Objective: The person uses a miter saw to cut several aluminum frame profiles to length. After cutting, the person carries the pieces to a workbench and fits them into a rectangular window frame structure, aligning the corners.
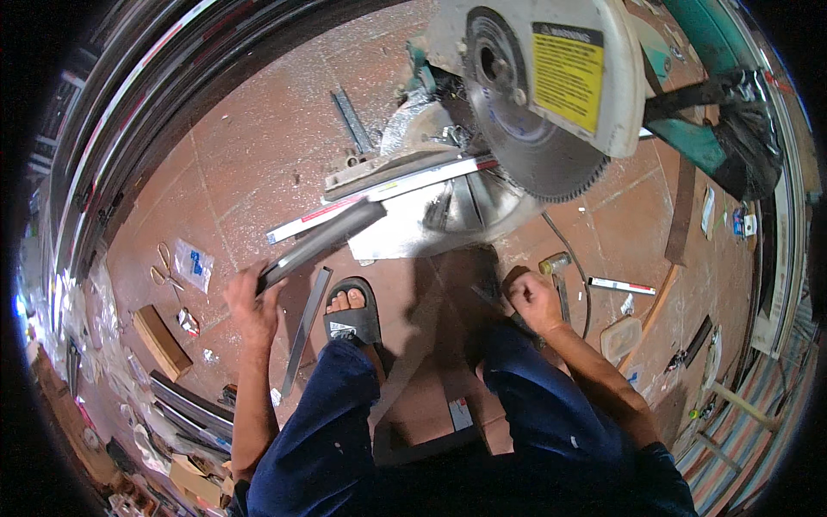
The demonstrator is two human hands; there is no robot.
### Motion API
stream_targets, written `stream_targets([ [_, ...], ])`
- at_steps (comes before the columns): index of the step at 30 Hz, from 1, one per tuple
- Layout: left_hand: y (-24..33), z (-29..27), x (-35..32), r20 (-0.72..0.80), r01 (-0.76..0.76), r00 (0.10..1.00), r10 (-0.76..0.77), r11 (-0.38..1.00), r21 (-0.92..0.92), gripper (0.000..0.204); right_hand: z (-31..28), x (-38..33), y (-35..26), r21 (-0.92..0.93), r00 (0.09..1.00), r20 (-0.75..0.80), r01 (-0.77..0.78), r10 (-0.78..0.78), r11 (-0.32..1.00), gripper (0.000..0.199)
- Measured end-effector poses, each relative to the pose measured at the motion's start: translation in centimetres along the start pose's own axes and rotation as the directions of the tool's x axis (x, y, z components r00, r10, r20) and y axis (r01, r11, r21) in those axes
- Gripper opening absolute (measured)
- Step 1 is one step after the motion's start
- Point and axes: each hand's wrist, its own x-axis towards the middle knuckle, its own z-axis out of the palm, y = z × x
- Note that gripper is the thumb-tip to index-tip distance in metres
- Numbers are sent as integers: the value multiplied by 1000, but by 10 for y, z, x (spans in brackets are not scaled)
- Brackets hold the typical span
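The left hand (250, 297) grips one end of a long grey metal bar (320, 244). Its long axis points up-right toward the toothed circular saw blade (538, 151). The right hand (532, 300) seems closed on something dark.

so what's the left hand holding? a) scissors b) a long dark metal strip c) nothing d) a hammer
b, the left hand grips one end of a long dark metal strip that angles up toward the mitre saw.

Even, fairly bright light on the tiled floor (258, 146); soft shadow falls under the saw blade (534, 138) and between the legs. Strong fisheye bending, black corners. Rim blurred and smeared; centre reasonably sharp, slightly grainy
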Motion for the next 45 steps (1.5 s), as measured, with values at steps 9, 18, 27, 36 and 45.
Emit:
stream_targets([
  [9, 83, 49, 93, 100, -301, 950, 296, 953, 39, 38, -39, 121, -115, 78, 971, -164, 187, -172, 979, 39],
  [18, 68, 59, 77, -62, -161, 985, 161, 987, 20, 50, -28, 206, -119, -335, 949, -50, 279, -312, 900, 55],
  [27, 19, 69, 14, 117, 477, 717, -687, 361, -801, 68, -41, 205, -127, -465, 951, 12, 278, -308, 840, 48],
  [36, 29, 73, 10, 83, 462, 745, -662, 421, -781, 48, -42, 212, -134, -518, 963, 40, 247, -266, 819, 42],
  [45, 19, 105, 2, -22, 279, 756, -654, 352, -894, 41, -30, 208, -127, -498, 904, -32, 356, -427, 791, 48],
])
